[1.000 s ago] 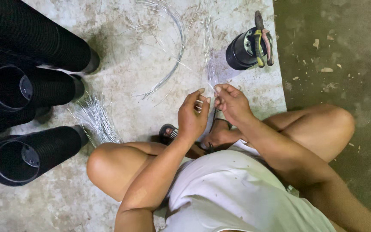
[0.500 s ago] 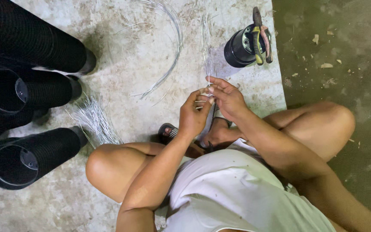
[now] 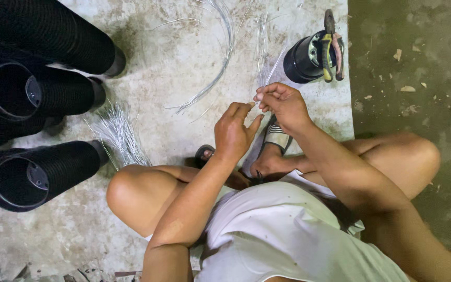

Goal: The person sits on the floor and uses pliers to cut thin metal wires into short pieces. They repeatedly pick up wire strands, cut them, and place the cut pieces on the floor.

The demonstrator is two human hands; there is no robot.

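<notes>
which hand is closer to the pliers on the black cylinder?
Right. The right hand is just below and left of the pliers, which lie on the small black cylinder. The left hand is farther left and lower.

The person wears a sleeveless white top (image 3: 283,235) and striped sandals (image 3: 277,137).

Workshop floor; black pipes (image 3: 53,167); pliers (image 3: 332,47); wire bundle (image 3: 118,133)
</notes>
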